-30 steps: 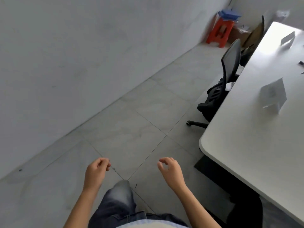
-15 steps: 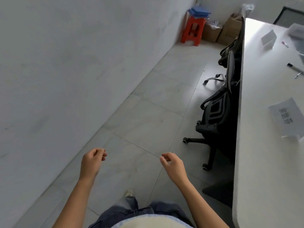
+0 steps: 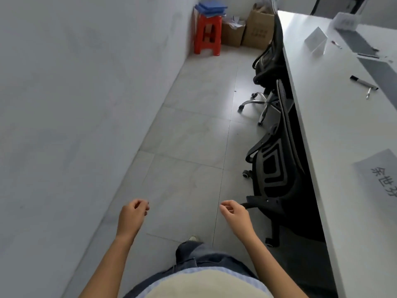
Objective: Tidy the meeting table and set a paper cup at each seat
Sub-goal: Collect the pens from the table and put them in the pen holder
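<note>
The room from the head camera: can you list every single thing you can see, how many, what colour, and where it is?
Table: one, white, right side.
Office chairs: two, black, tucked along the table's left edge.
Name cards: two, white; one standing far on the table, one near at the right edge.
Marker: one, black and silver, on the table.
Stool: one, red, far corner by the wall.
Folders: a blue stack on the stool; count unclear.
Cardboard boxes: two, brown, beside the stool.
Floor: grey tiles.
Left hand: loosely curled, empty.
Right hand: loosely curled, empty.
</note>
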`<state>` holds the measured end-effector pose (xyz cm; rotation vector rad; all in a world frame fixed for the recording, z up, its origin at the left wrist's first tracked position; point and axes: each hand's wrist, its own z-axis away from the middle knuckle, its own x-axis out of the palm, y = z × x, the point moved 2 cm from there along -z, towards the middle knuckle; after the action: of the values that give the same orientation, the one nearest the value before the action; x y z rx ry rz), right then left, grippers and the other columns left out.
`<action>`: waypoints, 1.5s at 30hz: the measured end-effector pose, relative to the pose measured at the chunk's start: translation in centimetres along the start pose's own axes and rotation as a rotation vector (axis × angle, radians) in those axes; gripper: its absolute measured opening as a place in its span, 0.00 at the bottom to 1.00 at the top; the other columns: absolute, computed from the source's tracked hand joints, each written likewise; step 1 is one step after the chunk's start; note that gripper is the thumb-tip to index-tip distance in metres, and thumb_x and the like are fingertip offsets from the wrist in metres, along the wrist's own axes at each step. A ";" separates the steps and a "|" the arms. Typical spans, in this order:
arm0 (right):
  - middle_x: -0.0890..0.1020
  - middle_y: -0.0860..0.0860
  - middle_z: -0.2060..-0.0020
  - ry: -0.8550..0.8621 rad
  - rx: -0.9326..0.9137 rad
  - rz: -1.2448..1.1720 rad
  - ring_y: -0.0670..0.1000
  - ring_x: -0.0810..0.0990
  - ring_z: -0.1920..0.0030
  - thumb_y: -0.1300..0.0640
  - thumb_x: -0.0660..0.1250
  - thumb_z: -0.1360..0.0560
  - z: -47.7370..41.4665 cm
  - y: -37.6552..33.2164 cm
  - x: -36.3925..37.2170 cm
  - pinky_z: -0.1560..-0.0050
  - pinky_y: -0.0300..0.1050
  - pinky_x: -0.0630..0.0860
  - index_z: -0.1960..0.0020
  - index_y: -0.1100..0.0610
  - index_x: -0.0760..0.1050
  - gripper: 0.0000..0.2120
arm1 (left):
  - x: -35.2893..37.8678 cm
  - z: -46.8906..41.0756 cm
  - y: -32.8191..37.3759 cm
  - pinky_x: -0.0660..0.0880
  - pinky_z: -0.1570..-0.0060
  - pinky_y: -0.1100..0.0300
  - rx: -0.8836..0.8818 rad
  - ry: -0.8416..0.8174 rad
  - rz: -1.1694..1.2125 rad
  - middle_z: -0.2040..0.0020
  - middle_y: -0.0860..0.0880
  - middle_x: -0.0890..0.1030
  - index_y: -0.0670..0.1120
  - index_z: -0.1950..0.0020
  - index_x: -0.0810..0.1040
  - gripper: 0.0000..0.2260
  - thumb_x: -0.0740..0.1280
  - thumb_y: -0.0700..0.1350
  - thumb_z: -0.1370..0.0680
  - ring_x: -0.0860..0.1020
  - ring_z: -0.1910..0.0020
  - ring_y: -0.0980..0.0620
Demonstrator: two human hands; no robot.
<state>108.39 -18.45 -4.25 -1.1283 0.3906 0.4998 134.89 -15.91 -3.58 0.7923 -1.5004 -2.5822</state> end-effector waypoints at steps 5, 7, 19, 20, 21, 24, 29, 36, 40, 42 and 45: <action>0.78 0.52 0.57 0.030 -0.042 -0.028 0.48 0.75 0.57 0.57 0.61 0.24 -10.8 -6.1 -2.8 0.63 0.29 0.70 0.46 0.60 0.76 0.10 | 2.2 -8.9 10.1 0.70 0.54 0.55 0.109 0.043 0.049 0.59 0.43 0.79 0.39 0.58 0.77 0.09 0.60 0.40 0.22 0.76 0.58 0.45; 0.78 0.51 0.58 0.008 -0.034 0.000 0.47 0.75 0.58 0.57 0.61 0.24 -13.8 -7.4 -2.8 0.64 0.28 0.69 0.46 0.60 0.76 0.10 | 4.1 -11.4 11.3 0.70 0.56 0.56 0.095 0.004 0.047 0.60 0.44 0.79 0.40 0.60 0.77 0.09 0.60 0.40 0.22 0.76 0.59 0.46; 0.81 0.56 0.51 0.147 0.067 -0.021 0.48 0.76 0.54 0.57 0.61 0.24 -36.3 -15.1 -5.3 0.54 0.37 0.70 0.44 0.62 0.75 0.12 | 12.2 -35.7 24.0 0.69 0.54 0.54 0.064 -0.167 0.028 0.58 0.41 0.79 0.38 0.56 0.77 0.08 0.60 0.39 0.23 0.75 0.59 0.45; 0.81 0.56 0.50 0.166 0.078 -0.034 0.48 0.76 0.54 0.57 0.61 0.24 -38.4 -16.3 -5.9 0.54 0.37 0.70 0.44 0.62 0.75 0.12 | 12.5 -38.4 25.8 0.69 0.54 0.54 0.080 -0.172 0.027 0.57 0.41 0.79 0.37 0.55 0.77 0.08 0.60 0.39 0.23 0.75 0.58 0.44; 0.81 0.56 0.50 0.194 0.088 -0.048 0.48 0.76 0.53 0.57 0.61 0.24 -40.3 -17.5 -6.5 0.53 0.38 0.70 0.44 0.62 0.75 0.12 | 12.9 -40.9 27.5 0.69 0.54 0.53 0.094 -0.178 0.024 0.56 0.40 0.79 0.37 0.55 0.76 0.08 0.60 0.39 0.23 0.75 0.58 0.44; 0.80 0.56 0.50 0.310 0.141 -0.106 0.49 0.76 0.51 0.57 0.61 0.24 -44.7 -20.0 -8.9 0.49 0.42 0.72 0.43 0.61 0.75 0.12 | 15.8 -47.1 32.9 0.68 0.53 0.54 0.125 -0.234 -0.003 0.55 0.40 0.78 0.38 0.56 0.76 0.07 0.59 0.39 0.23 0.75 0.57 0.44; 0.80 0.56 0.50 0.455 0.342 -0.167 0.50 0.76 0.52 0.57 0.62 0.25 -48.6 -19.4 -11.7 0.52 0.39 0.69 0.44 0.60 0.76 0.12 | 25.3 -50.9 39.7 0.70 0.56 0.56 0.199 -0.531 -0.109 0.60 0.43 0.79 0.41 0.59 0.76 0.08 0.61 0.40 0.23 0.76 0.60 0.47; 0.79 0.54 0.51 0.558 0.468 -0.246 0.50 0.76 0.52 0.56 0.61 0.24 -57.5 -17.4 -17.4 0.54 0.38 0.69 0.44 0.60 0.75 0.12 | 36.4 -54.7 44.9 0.70 0.61 0.59 0.280 -0.784 -0.298 0.62 0.47 0.79 0.39 0.56 0.78 0.07 0.61 0.40 0.23 0.76 0.62 0.51; 0.79 0.56 0.49 0.547 0.411 -0.258 0.51 0.76 0.50 0.57 0.61 0.24 -65.7 -17.8 -22.9 0.52 0.38 0.70 0.43 0.60 0.75 0.12 | 40.7 -61.2 50.8 0.69 0.55 0.54 0.241 -0.626 -0.201 0.60 0.45 0.79 0.40 0.57 0.77 0.07 0.61 0.40 0.23 0.76 0.59 0.46; 0.80 0.57 0.49 0.569 0.368 -0.251 0.50 0.76 0.51 0.57 0.62 0.24 -69.5 -18.4 -26.0 0.51 0.38 0.70 0.44 0.61 0.75 0.12 | 42.9 -63.1 53.5 0.69 0.53 0.53 0.253 -0.597 -0.161 0.59 0.43 0.79 0.39 0.57 0.77 0.08 0.60 0.40 0.23 0.75 0.59 0.45; 0.79 0.57 0.48 0.590 0.349 -0.254 0.50 0.76 0.50 0.57 0.62 0.24 -73.3 -18.9 -29.8 0.50 0.37 0.69 0.43 0.61 0.75 0.12 | 46.7 -64.1 56.0 0.69 0.53 0.52 0.239 -0.628 -0.184 0.59 0.42 0.79 0.38 0.55 0.77 0.08 0.60 0.39 0.23 0.75 0.58 0.44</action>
<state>91.10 -97.89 -1.95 -0.9493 0.8004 -0.1377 111.97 -110.24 -1.76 0.1133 -1.9969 -3.0012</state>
